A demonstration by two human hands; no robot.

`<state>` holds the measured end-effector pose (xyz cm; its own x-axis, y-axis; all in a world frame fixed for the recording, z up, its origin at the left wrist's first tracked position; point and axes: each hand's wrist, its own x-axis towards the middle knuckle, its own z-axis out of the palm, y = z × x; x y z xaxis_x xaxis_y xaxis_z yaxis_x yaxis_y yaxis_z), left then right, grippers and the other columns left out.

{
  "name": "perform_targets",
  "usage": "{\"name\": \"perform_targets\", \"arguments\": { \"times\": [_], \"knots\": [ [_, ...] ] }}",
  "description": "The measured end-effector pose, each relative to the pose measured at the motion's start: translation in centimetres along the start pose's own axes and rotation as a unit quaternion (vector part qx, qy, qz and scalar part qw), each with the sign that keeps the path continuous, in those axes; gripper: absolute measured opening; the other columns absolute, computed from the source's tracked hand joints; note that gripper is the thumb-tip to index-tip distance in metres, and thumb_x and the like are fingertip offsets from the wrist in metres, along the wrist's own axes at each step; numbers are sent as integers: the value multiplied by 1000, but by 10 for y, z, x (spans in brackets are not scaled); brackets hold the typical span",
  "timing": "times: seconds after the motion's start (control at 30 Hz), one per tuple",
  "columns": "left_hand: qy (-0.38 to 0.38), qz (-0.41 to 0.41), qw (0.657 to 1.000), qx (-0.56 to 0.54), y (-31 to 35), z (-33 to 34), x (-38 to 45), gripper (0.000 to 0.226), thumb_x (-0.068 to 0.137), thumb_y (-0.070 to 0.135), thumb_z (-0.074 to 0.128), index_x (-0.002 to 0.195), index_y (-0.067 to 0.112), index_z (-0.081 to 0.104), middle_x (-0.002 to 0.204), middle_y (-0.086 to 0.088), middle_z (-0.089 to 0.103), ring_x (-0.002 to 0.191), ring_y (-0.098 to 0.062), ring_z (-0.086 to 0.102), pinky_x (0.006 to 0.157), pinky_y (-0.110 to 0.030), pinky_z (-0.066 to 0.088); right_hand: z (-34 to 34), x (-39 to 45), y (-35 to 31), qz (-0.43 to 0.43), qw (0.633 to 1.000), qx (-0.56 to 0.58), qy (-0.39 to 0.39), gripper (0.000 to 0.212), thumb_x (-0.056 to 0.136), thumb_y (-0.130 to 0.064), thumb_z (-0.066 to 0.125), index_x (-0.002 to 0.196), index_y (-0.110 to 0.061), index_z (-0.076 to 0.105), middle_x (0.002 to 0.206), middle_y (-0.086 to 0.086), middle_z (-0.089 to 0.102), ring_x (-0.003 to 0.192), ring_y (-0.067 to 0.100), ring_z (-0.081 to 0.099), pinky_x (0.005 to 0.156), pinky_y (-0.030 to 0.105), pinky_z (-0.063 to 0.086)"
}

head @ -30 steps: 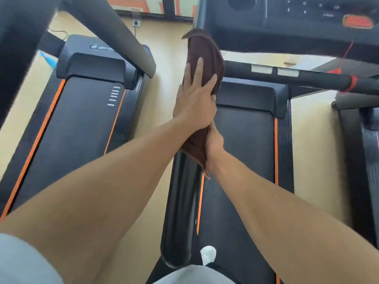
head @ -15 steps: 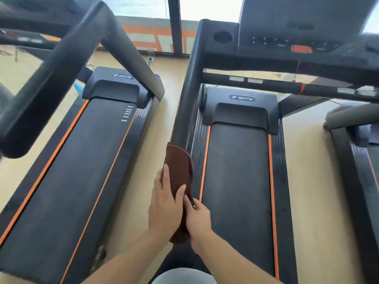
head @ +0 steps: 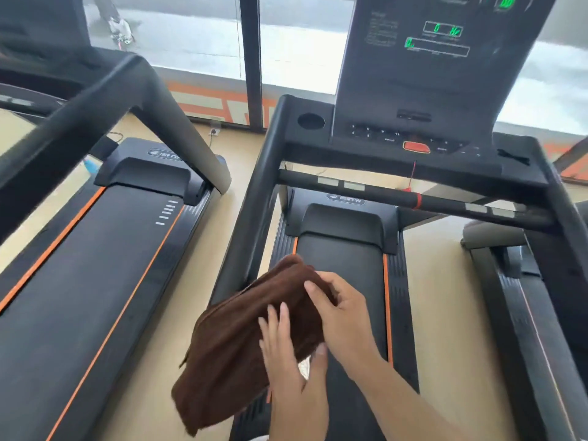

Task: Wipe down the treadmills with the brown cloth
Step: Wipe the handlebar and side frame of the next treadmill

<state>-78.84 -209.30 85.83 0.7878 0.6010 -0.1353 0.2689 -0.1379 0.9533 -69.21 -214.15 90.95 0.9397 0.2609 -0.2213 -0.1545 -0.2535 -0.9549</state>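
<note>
Head view caught both your hands on the brown cloth (head: 241, 332), held up in front of you, clear of any surface. Your right hand (head: 345, 316) pinched the cloth's upper right edge, fingers curled over the top, thumb underneath out of sight. Your left hand (head: 291, 361) lay flat against the cloth's lower right part, fingers (head: 276, 319) spread on the fabric and thumb hooked round its near edge, so it gripped the cloth too. Cloth was bunched and folded, hanging diagonally, low end toward the bottom left, high end near the left upright (head: 254, 218) of the middle treadmill (head: 343, 256); whether it touched that upright, you couldn't tell. Below your hands ran the dark belt with orange side stripes (head: 386, 297). Farther out, a crossbar (head: 375, 194) with pale grip pads and a red band spanned the frame. Above it sat the console (head: 423, 74), green digits lit, red button (head: 416, 147) at its base, round cup holder (head: 311, 121) on the left. Second treadmill (head: 95, 265) stood on your left, a third partly visible at right. Windows (head: 197, 36) lined the far wall.
</note>
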Motion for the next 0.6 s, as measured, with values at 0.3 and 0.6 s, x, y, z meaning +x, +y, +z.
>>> {"name": "perform_targets", "arguments": {
  "times": [0.3, 0.6],
  "knots": [
    [2, -59, 996, -72, 18, 95, 188, 82, 86, 16, 61, 146, 58, 23, 160, 18, 31, 150, -6, 26, 124, -46, 26, -47, 208, -36, -157, 942, -295, -13, 15, 99, -40, 59, 111, -46, 66, 107, -30, 71, 101, -4, 65, 89, 22, 50],
    [-35, -169, 985, -20, 37, 135, 272, 82, 95, 22, 64, 158, 44, 15, 164, 22, 20, 152, -4, 20, 125, -41, 24, -40, 350, -52, -215, 933, -286, -37, 21, 103, -35, 57, 119, -39, 69, 114, -28, 69, 111, -4, 61, 96, 7, 38]
  ]
}}
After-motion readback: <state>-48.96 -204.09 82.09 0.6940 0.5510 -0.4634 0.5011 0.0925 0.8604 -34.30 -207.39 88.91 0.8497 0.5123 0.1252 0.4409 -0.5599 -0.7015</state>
